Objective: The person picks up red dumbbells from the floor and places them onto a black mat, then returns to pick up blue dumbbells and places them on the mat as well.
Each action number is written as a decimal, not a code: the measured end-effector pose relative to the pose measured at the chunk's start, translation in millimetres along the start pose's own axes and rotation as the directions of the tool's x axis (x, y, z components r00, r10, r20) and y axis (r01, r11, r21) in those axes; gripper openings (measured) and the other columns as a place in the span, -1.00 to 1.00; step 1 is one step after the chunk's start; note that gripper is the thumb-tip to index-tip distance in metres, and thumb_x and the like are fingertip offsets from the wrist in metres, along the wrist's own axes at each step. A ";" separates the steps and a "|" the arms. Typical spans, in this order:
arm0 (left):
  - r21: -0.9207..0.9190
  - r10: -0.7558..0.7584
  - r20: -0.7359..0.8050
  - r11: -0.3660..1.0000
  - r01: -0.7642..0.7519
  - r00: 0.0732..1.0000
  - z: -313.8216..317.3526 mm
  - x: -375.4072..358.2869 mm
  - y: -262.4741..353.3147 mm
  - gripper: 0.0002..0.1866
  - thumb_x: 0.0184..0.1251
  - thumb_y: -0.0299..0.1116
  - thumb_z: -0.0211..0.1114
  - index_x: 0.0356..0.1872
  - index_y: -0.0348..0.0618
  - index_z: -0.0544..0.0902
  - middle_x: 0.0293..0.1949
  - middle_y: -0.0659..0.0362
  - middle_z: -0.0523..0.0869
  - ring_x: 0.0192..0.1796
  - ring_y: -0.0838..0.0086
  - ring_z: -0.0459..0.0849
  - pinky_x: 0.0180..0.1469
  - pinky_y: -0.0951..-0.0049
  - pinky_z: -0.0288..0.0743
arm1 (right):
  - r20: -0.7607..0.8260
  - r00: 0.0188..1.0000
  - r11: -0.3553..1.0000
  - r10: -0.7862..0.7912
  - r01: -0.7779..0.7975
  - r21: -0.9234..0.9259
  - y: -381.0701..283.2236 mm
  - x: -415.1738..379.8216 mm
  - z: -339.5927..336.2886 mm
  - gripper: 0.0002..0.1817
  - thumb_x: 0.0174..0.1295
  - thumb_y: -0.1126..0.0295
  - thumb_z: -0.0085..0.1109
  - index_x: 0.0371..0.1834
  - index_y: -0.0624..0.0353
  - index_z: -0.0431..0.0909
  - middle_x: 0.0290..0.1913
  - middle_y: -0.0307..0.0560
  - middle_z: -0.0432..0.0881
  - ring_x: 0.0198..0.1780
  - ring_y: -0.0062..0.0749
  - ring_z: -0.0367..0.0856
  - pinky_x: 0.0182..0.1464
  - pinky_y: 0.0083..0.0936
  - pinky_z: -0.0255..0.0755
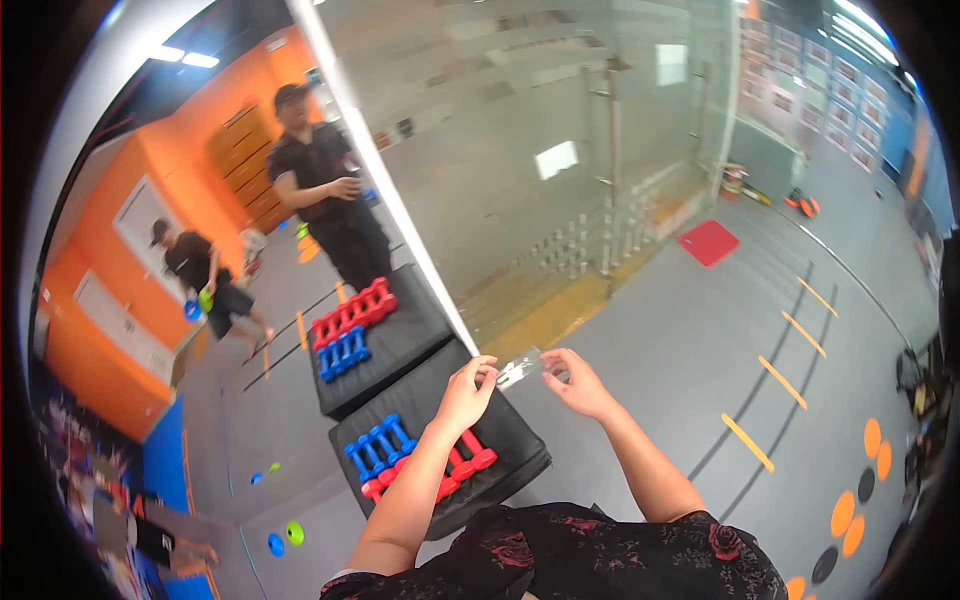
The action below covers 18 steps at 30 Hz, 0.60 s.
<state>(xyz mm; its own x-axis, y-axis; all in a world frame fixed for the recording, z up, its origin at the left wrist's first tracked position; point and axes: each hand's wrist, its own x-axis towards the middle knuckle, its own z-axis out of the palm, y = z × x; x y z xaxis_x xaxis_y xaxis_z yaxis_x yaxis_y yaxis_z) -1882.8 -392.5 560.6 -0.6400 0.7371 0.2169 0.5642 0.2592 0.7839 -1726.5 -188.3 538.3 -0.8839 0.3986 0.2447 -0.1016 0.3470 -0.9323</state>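
Observation:
In front of my body, both my hands are raised over the floor near the corner of a black padded box. Between them is a small, clear, flat rectangular piece with pale glare on it; I cannot make out its kind. My left hand pinches its left end between thumb and fingers. Curled fingers of my right hand are at its right end, thumb and forefinger close to the edge. Below my left forearm lie blue dumbbells and red dumbbells on the black padded box.
A second black padded surface carries more red and blue dumbbells. A person in dark clothes stands behind it; another person is farther left. Glass panels rise ahead. Yellow strips and a red mat lie on the floor.

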 end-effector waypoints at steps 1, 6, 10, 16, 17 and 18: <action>-0.038 0.008 0.042 0.999 -0.006 0.999 7.4 6.0 8.7 -0.69 0.55 -0.43 0.27 0.22 -0.27 0.61 -0.06 0.01 0.85 0.00 0.30 0.84 0.08 0.31 0.68 | -0.052 0.998 0.999 0.017 -0.018 -0.029 -1.5 -8.0 -11.6 -0.62 0.37 0.39 0.35 0.21 0.18 0.56 0.02 0.01 0.63 -0.05 -0.26 0.70 0.06 -0.31 0.61; -0.152 0.135 0.223 0.983 -0.102 0.966 41.7 23.4 26.3 -0.70 0.59 -0.39 0.24 0.22 -0.26 0.62 -0.04 0.04 0.85 0.03 0.33 0.82 0.13 0.32 0.65 | -0.266 0.953 0.978 0.146 -0.180 -0.107 -25.0 -61.4 -43.2 -0.67 0.41 0.39 0.29 0.20 0.18 0.57 0.03 -0.03 0.64 -0.02 -0.29 0.70 0.05 -0.30 0.61; -0.261 0.267 0.343 0.948 -0.182 0.901 61.0 22.5 31.2 -0.73 0.57 -0.41 0.24 0.19 -0.23 0.61 -0.04 0.01 0.84 0.03 0.24 0.84 0.16 0.26 0.65 | -0.449 0.854 0.944 0.262 -0.322 -0.063 -56.6 -112.1 -32.3 -0.68 0.42 0.39 0.27 0.19 0.18 0.57 0.02 -0.05 0.65 -0.03 -0.30 0.70 0.05 -0.31 0.61; -0.389 0.440 0.468 0.881 -0.269 0.766 87.0 -5.6 50.0 -0.73 0.55 -0.40 0.25 0.18 -0.19 0.63 -0.06 0.04 0.84 0.01 0.28 0.83 0.11 0.26 0.66 | -0.657 0.709 0.889 0.256 -0.440 -0.128 -88.0 -190.4 5.8 -0.68 0.43 0.38 0.26 0.21 0.17 0.57 -0.01 -0.09 0.66 -0.05 -0.34 0.68 0.05 -0.33 0.61; -0.416 0.467 0.469 0.865 -0.280 0.750 93.0 -12.5 55.2 -0.72 0.54 -0.39 0.26 0.19 -0.19 0.63 -0.06 0.05 0.83 0.01 0.28 0.83 0.11 0.26 0.66 | -0.682 0.680 0.876 0.268 -0.467 -0.121 -93.4 -203.7 9.8 -0.68 0.43 0.38 0.26 0.21 0.16 0.57 -0.02 -0.10 0.66 -0.04 -0.36 0.68 0.05 -0.34 0.61; -0.446 0.486 0.478 0.852 -0.275 0.731 98.0 -19.5 60.5 -0.72 0.54 -0.39 0.26 0.19 -0.19 0.63 -0.06 0.05 0.83 0.01 0.28 0.83 0.11 0.26 0.66 | -0.703 0.653 0.862 0.282 -0.495 -0.114 -99.6 -216.9 11.7 -0.68 0.44 0.38 0.25 0.21 0.16 0.57 -0.02 -0.11 0.66 -0.04 -0.37 0.67 0.05 -0.34 0.61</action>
<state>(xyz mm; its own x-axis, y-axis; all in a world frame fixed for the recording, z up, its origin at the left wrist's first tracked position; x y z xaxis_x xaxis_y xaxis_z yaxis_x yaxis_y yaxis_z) -1785.0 -330.0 546.8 0.0555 0.9636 0.2615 0.4238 -0.2599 0.8676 -1530.1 -319.2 575.0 -0.2843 0.9550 0.0843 0.4016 0.1985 -0.8940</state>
